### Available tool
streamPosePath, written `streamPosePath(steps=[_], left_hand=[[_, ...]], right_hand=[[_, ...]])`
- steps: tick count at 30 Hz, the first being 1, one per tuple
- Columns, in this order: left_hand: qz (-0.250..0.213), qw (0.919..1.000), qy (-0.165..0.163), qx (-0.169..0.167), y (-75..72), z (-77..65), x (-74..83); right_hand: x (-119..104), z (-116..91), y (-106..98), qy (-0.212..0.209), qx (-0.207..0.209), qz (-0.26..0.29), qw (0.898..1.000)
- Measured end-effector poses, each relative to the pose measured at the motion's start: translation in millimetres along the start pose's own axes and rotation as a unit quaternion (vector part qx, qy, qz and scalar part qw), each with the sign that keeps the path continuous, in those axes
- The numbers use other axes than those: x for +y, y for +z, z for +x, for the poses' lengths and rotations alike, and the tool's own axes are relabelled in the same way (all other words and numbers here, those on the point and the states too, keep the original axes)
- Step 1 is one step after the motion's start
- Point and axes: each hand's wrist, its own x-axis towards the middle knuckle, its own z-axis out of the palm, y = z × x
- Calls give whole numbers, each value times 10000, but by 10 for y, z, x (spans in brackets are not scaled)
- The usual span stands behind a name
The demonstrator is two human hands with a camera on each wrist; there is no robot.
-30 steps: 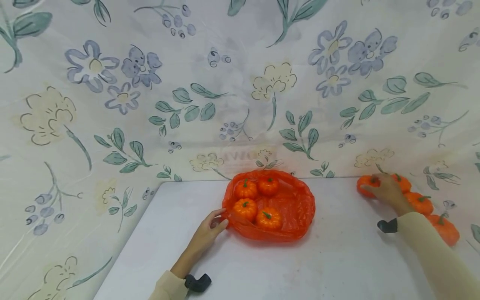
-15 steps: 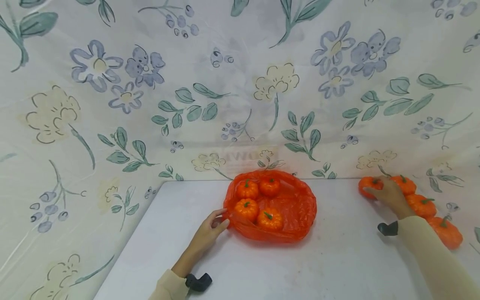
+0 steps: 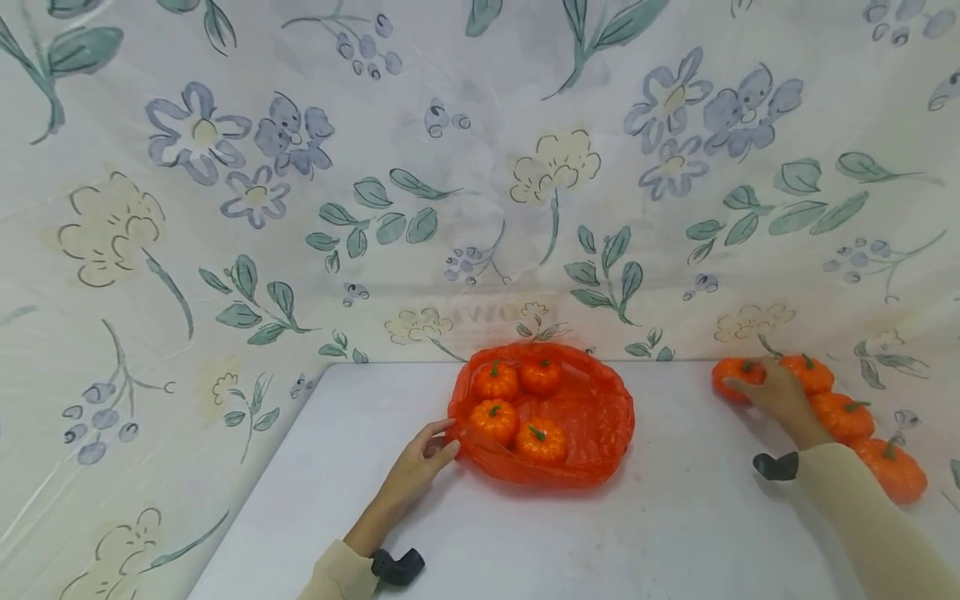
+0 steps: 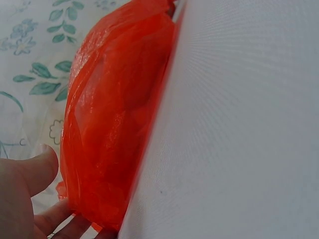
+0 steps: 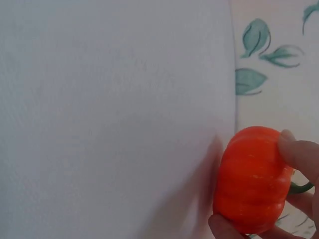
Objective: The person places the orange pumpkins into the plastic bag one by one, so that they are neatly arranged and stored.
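A small orange pumpkin [image 3: 729,379] with a green stem is held by my right hand [image 3: 780,400] near the table's back edge. In the right wrist view, thumb and fingers grip the pumpkin [image 5: 254,179] from around its sides. My left hand [image 3: 416,467] rests at the left side of a red plastic bag [image 3: 607,425], which lies with its mouth spread wide. Seen from the left wrist, the fingers touch the bag [image 4: 114,119] low down, while the thumb stands apart from it. Several pumpkins [image 3: 542,440] sit inside the bag, mostly in its left half.
Three more pumpkins, such as the front one [image 3: 892,471], form a row along the right side of the table, beside my right forearm. Behind the white table [image 3: 675,517] hangs a floral sheet [image 3: 480,208]. Each wrist carries a black device [image 3: 397,568].
My right hand and its pumpkin have shifted slightly left, away from the row of pumpkins. My left hand stays at the bag, and the head view has drifted a little.
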Motion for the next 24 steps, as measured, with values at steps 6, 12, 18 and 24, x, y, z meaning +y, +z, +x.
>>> streamPosePath(steps=[6,12,18,24], left_hand=[[-17,10000,49,-2,3,-7,-17],[63,10000,7,-37,-7,13,-14],[82,9999,59,-84,-7,30,-22],[97,9999,98,-58,-8,30,-31]], right_hand=[[-173,5,-1,-63,-537,312,9981],[-416,-32,5,-95,-840,376,9957],[-702,-103,59,-519,-734,519,9946],[-987,-201,141,-825,-945,738,9894]])
